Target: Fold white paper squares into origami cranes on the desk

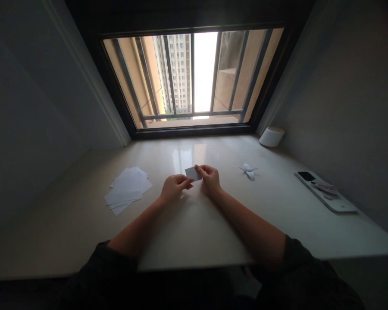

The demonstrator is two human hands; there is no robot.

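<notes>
A small piece of paper (192,173), greyish in the shade, is held up between my two hands over the middle of the pale tabletop (194,241). My left hand (175,187) pinches its lower left part between thumb and fingers. On the other side, my right hand (209,177) grips the upper right part, with the thumb near the top edge. To the left lies a loose, fanned pile of white paper sheets (129,187). A folded white paper figure (248,171) with thin points rests to the right of my hands.
A phone (326,192) with a ring-like attachment lies at the right, near the wall. A white rounded object (271,137) stands in the back right corner. Behind the surface is a barred window (194,127); the front edge runs below my forearms.
</notes>
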